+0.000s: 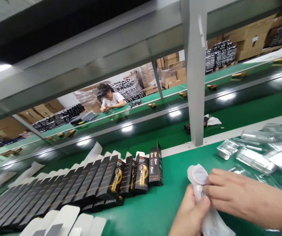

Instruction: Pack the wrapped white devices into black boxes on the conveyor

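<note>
Left hand (192,211) and right hand (231,191), close together, grip a white bag (214,223). To the left, black boxes (82,185) bear gold pictures (143,174) and blurred, unreadable lettering (143,160).

Ceiling lamp (0,68): glaring white, upper left.
Glossy green belt (144,131): mirrored lamps, hazy bright patches.
Overhead panel (45,28): near-black shadow.
Clear plastic packs (255,160): white glints.
White wrapper (216,220): well lit, slightly soft.
Far cartons (250,39): blurred.
Left-edge black boxes (10,207): stretched.

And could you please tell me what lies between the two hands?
A white bag lies there, held by the left hand and right hand, as the head view shows.
</note>
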Tool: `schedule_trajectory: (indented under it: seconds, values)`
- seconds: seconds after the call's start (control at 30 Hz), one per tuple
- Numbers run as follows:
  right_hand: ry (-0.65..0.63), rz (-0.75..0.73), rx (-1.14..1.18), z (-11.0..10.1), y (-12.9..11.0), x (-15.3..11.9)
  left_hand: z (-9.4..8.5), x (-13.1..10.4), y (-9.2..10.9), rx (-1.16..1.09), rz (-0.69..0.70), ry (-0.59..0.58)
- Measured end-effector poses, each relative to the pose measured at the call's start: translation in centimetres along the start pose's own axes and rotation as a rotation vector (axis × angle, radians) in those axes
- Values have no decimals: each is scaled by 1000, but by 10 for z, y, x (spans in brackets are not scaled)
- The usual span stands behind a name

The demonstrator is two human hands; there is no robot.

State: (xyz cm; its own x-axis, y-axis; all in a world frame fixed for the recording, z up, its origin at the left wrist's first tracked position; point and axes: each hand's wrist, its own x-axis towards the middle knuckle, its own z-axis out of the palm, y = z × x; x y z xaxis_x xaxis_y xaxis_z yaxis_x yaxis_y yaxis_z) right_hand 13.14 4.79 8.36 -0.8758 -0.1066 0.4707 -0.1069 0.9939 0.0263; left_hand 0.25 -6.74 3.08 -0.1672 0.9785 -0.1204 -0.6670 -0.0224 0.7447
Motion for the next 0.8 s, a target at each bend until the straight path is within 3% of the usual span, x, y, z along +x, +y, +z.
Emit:
schedule_trajectory:
  seconds: [0.07, 0.17, 0.23, 0.33, 0.4, 0.5, 0.57, 0.63, 0.7, 0.73, 0.8]
  values:
    - [-115, -41, 38, 3, 3, -3, 0, 1, -3, -19, 1, -3]
    - [-165, 83, 128, 10, 5, -14, 0, 4, -3, -29, 38, 61]
    - [-84, 230, 209, 17, 2, -22, -1, 5, -1, -13, 61, 144]
    - [117, 583, 295, 32, -8, -26, -3, 7, 3, -28, 77, 264]
    - [114, 751, 372, 43, -17, -21, -4, 8, 4, -78, 102, 288]
    - [17, 738, 541, 58, -31, -8, -2, 7, 1, -108, 169, 325]
    - [46, 733, 640, 65, -37, -1, 2, 3, 0, -35, 190, 344]
    - [120, 799, 714, 67, -37, -1, 5, -2, 6, 235, 191, 312]
    - [166, 880, 798, 64, -29, -7, 4, -4, 26, 705, 225, 284]
    - [185, 924, 838, 61, -24, -11, 2, -2, 40, 993, 258, 326]
    - [223, 1026, 898, 53, -10, -21, -6, 7, 74, 1518, 327, 535]
